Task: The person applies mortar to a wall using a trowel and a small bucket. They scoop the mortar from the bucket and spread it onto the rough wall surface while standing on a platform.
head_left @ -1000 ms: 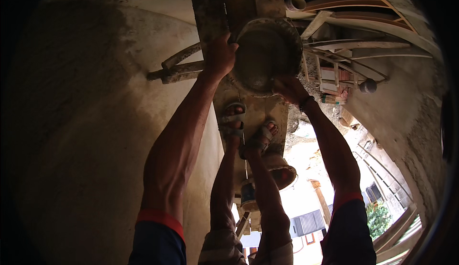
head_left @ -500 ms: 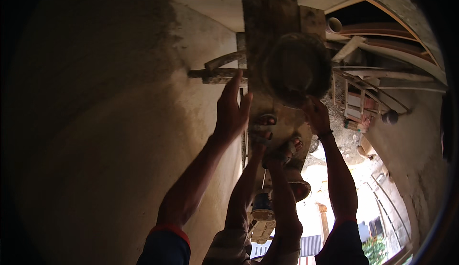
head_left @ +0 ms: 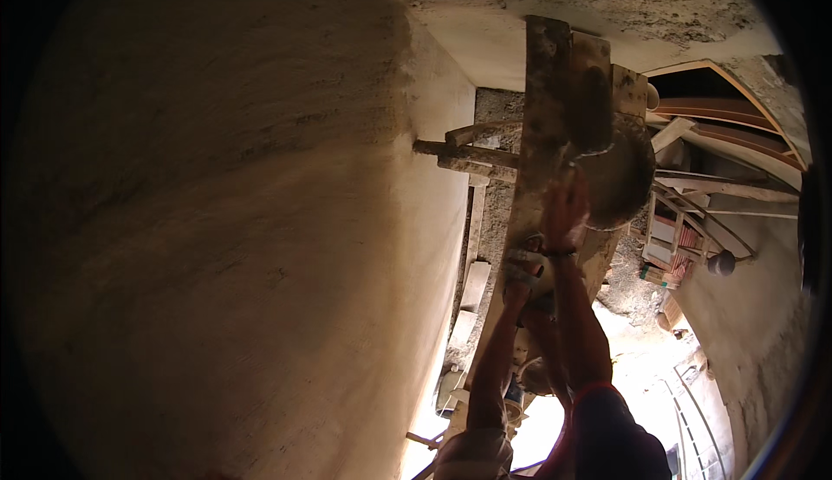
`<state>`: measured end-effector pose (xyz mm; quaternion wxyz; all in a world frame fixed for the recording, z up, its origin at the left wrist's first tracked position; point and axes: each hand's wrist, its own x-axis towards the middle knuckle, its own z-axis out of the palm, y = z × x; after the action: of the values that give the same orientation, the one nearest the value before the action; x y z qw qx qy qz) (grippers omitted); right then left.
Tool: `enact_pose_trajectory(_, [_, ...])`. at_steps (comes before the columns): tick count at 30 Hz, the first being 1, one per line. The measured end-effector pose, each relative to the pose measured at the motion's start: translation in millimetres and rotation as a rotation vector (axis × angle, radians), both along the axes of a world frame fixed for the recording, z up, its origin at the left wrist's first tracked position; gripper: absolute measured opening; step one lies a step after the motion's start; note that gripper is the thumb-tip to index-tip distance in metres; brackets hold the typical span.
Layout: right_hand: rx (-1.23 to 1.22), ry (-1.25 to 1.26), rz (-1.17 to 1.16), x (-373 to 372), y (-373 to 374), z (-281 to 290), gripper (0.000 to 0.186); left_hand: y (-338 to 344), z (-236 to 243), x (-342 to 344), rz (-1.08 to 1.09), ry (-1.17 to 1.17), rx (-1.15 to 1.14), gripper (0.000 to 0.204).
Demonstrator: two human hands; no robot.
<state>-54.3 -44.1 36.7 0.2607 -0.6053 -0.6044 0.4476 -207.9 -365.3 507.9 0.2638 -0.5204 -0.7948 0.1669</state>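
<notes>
My right hand (head_left: 565, 209), with a dark band at the wrist, reaches forward over the planks with its fingers closed. It appears to grip a trowel (head_left: 590, 116), whose dark, rounded blade points away from me; the handle is mostly hidden by the fingers. Beside and partly under the trowel stands a wide round basin (head_left: 631, 172) with greyish-brown contents, too dim to make out. The basin rests on a walkway of worn wooden planks (head_left: 544, 90). My left hand is out of the picture.
I stand on the planks; one sandalled foot (head_left: 525, 263) shows near my wrist. A plastered wall (head_left: 260, 220) rises close on the left. Timber supports (head_left: 477, 152) jut out beneath the planks. Lower down on the right lie a wooden frame (head_left: 666, 233) and a dark round vessel (head_left: 721, 262).
My left hand has gone out of view. My right hand has moved off the basin's near rim, leftward over the planks, and the trowel now shows. The view has shifted, placing the basin farther right.
</notes>
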Motion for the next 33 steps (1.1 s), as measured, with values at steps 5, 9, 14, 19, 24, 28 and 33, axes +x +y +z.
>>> enact_pose_trajectory(5, [0.249,-0.014,0.144,-117.6,-84.6,-123.9,0.045,24.7,4.2,6.7,0.026,0.173,-0.051,0.061])
enact_pose_trajectory(9, [-0.075,0.394,0.323,-170.2,-161.9,48.4,0.045,-8.3,43.1,17.8,0.155,0.288,-0.174,0.066])
enact_pose_trajectory(14, [0.016,0.226,0.334,-34.1,-113.2,2.2,0.044,-25.4,50.6,7.0,0.308,0.372,-0.217,0.075])
enact_pose_trajectory(19, [0.141,-0.134,0.311,143.6,-16.4,-22.8,0.042,-32.7,40.9,-1.7,0.397,0.526,-0.195,0.079])
enact_pose_trajectory(24, [0.029,-0.655,0.525,216.6,80.6,-9.6,0.043,-31.8,40.5,0.3,0.404,0.574,-0.211,0.077])
enact_pose_trajectory(28, [-0.243,-0.830,0.492,198.0,97.2,-45.8,0.041,-27.8,38.9,0.9,0.372,0.603,-0.237,0.076])
enact_pose_trajectory(33, [-0.055,-0.627,0.618,202.6,92.6,-103.2,0.037,-29.3,36.3,-1.6,0.344,0.595,-0.243,0.077])
